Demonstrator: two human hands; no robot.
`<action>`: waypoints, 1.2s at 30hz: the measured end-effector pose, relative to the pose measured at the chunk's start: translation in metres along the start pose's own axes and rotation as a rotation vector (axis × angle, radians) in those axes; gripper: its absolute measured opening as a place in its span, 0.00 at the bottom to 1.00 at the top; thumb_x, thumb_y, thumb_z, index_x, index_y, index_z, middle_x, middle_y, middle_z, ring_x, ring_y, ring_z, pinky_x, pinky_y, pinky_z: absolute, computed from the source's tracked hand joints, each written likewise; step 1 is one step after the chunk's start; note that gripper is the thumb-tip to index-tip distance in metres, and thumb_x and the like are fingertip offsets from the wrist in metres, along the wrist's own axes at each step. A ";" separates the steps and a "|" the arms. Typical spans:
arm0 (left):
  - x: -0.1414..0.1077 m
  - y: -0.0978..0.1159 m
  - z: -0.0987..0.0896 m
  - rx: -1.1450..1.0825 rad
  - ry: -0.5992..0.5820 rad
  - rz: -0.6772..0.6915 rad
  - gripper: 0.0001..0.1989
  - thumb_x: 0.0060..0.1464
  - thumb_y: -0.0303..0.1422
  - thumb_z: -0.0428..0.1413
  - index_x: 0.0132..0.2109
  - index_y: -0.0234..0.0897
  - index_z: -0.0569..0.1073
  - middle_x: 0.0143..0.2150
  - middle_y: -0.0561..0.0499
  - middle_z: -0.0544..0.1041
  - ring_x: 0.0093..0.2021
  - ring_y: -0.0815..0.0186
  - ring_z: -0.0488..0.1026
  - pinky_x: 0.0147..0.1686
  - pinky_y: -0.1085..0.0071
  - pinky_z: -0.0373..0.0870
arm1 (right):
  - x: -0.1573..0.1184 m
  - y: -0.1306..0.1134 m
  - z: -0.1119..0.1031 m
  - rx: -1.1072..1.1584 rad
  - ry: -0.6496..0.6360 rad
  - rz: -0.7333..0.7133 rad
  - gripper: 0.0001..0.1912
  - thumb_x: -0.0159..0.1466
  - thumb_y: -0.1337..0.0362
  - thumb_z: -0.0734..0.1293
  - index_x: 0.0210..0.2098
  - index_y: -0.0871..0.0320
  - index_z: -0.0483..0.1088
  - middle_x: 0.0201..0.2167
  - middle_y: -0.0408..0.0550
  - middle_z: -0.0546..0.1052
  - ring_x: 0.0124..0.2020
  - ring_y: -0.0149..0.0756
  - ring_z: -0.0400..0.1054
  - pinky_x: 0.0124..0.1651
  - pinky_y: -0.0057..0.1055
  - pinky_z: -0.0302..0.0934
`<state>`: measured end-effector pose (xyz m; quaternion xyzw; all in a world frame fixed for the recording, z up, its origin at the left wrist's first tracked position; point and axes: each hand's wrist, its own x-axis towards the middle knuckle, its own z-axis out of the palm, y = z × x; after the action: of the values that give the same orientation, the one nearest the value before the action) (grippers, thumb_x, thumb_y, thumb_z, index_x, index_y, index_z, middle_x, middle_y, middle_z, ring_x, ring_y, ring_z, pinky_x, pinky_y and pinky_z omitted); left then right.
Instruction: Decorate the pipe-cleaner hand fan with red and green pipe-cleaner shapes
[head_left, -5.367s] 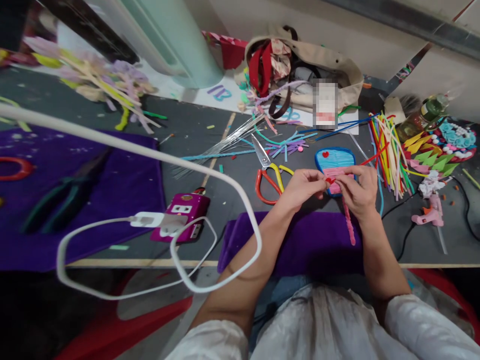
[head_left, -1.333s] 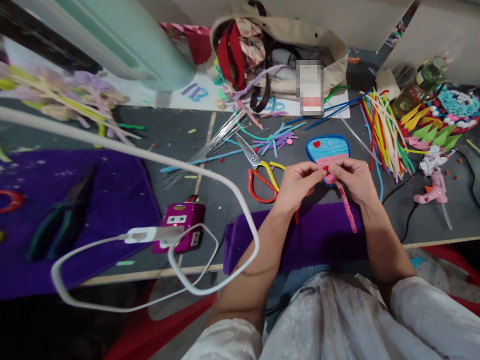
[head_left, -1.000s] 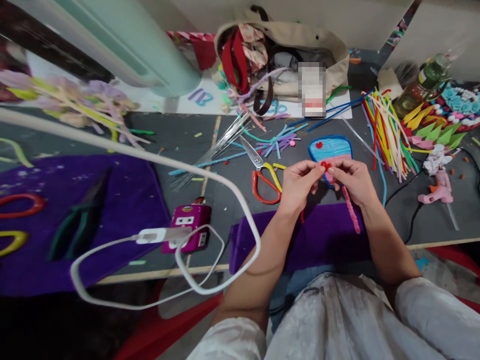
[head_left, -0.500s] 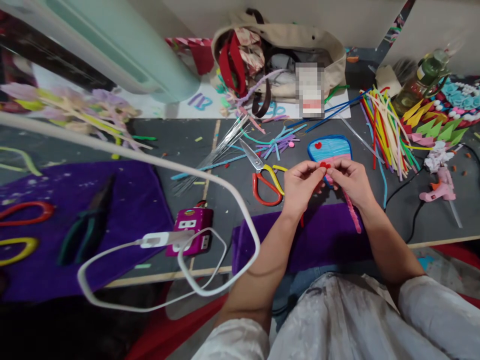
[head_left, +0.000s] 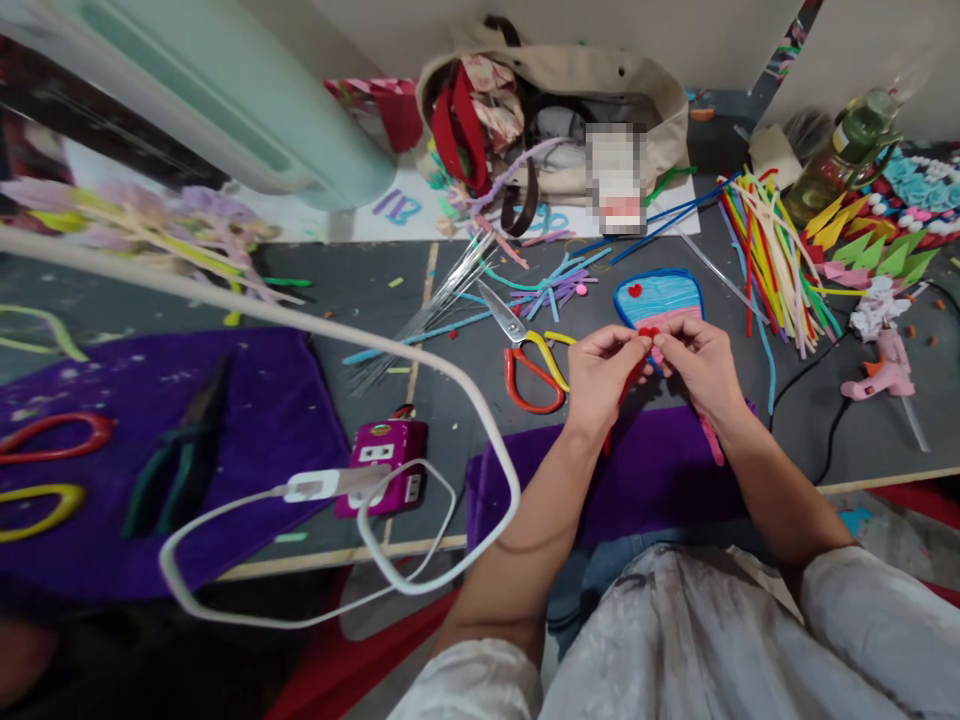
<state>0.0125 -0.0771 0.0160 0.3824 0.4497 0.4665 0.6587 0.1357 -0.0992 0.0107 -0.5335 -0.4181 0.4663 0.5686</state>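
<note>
The red pipe-cleaner piece (head_left: 649,332) sits pinched between the fingertips of both my hands, held just above the near edge of the blue and pink woven pad (head_left: 658,297) that lies on the grey table (head_left: 330,290). My left hand (head_left: 600,372) is closed to a fingertip pinch on its left end, and my right hand (head_left: 701,365) is pinched the same way on its right end. A red tail (head_left: 609,432) seems to hang below my left hand, and a pink stem (head_left: 710,437) trails from under my right; I cannot tell whether the right hand grips that stem as well.

The largest risk, as I judge it, is the white cable (head_left: 315,330) looping across the table edge from the magenta power strip (head_left: 382,480): an elbow catching it could drag the strip off. Next, the glue gun (head_left: 885,372) lies near my right forearm with its cord (head_left: 806,385) running towards me, so a snag or a hot nozzle is possible. The open scissors (head_left: 525,345) lie just beside my left hand. Smallest, the red piece itself could slip from so light a pinch and vanish among the scraps.

As for containers, the beige tote bag (head_left: 652,95) at the back holds red straps, patterned cloth and purple stems. The glass bottle (head_left: 844,160) on the right holds something greenish; what, I cannot tell.
</note>
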 end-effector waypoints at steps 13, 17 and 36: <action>0.005 0.001 -0.005 0.036 -0.053 -0.027 0.11 0.42 0.38 0.65 0.28 0.36 0.74 0.19 0.58 0.70 0.16 0.76 0.63 0.16 0.79 0.62 | 0.004 -0.005 -0.007 -0.001 -0.063 0.049 0.14 0.55 0.53 0.73 0.31 0.58 0.75 0.22 0.39 0.71 0.18 0.24 0.61 0.20 0.25 0.58; 0.005 0.003 -0.008 0.091 -0.115 -0.043 0.12 0.42 0.38 0.65 0.27 0.35 0.73 0.19 0.58 0.69 0.15 0.77 0.61 0.14 0.78 0.58 | 0.008 -0.010 -0.017 0.063 -0.088 0.088 0.16 0.56 0.51 0.74 0.32 0.58 0.77 0.20 0.39 0.70 0.19 0.25 0.63 0.21 0.24 0.61; 0.002 -0.002 -0.006 0.223 -0.135 0.083 0.09 0.48 0.37 0.62 0.28 0.36 0.73 0.17 0.59 0.66 0.15 0.76 0.59 0.15 0.78 0.57 | 0.007 -0.005 -0.011 0.051 -0.113 0.119 0.19 0.52 0.49 0.75 0.29 0.58 0.73 0.20 0.39 0.72 0.16 0.23 0.60 0.18 0.23 0.55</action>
<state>0.0075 -0.0753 0.0122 0.5021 0.4371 0.4137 0.6211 0.1483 -0.0949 0.0147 -0.5155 -0.4050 0.5389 0.5289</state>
